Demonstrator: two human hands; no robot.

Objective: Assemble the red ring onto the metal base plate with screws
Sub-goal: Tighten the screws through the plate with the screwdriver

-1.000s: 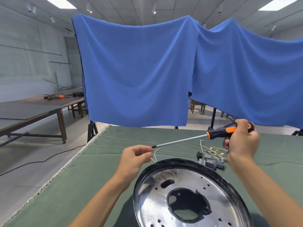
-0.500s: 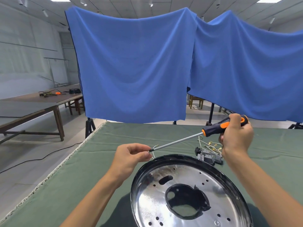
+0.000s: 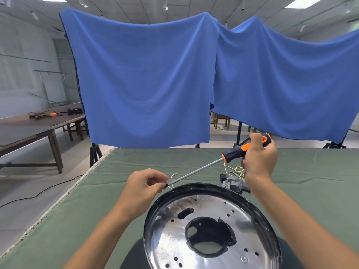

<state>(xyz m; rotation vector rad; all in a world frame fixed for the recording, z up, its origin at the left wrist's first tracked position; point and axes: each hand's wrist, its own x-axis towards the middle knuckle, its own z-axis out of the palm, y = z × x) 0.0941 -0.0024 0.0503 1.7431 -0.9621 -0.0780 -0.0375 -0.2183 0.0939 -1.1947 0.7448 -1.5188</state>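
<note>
Head view: right hand (image 3: 259,158) wrapped round the black/orange handle of the screwdriver (image 3: 245,146), fingers curled tight on it, held above the worktop (image 3: 77,210), far right of the plate. Shaft slopes down to the left. Left hand (image 3: 143,188) at the shaft tip, thumb and forefinger pinching something small there, likely a screw, too small to tell; other fingers loosely curled. Metal base plate (image 3: 211,228) sits near centre on the green cloth, shiny dished disc with dark rim, large centre cutout, small holes round it. Tip is just past the plate's far-left rim, not touching it. Red ring not visible. Grey connector block with yellow/white wires (image 3: 233,182) just beyond the plate's far edge. Blue drapes (image 3: 147,78) hang behind the worktop
</note>
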